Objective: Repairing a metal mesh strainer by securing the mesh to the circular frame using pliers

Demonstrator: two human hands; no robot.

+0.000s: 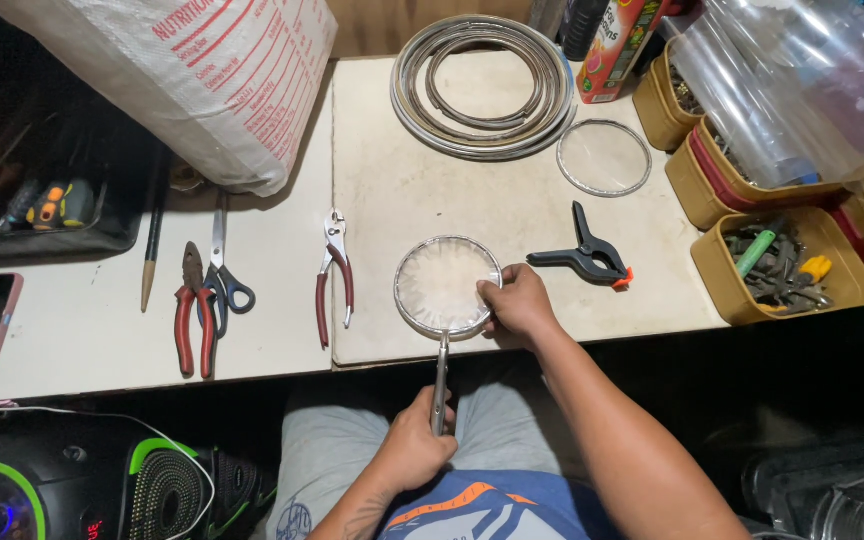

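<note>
A round metal-rimmed mesh strainer (446,286) lies flat at the near edge of the pale work table (402,190), its thin handle reaching off the edge toward me. My left hand (414,443) is closed around the handle's end, above my lap. My right hand (518,300) pinches the strainer's right rim with its fingertips.
Red-handled pliers (333,272) lie left of the strainer, with scissors (222,268) and cutters (193,312) further left. A black spring clamp (586,255) sits to the right. Coiled metal strip (484,84), a loose ring (604,157), yellow tubs (784,266) and a white sack (197,75) stand behind.
</note>
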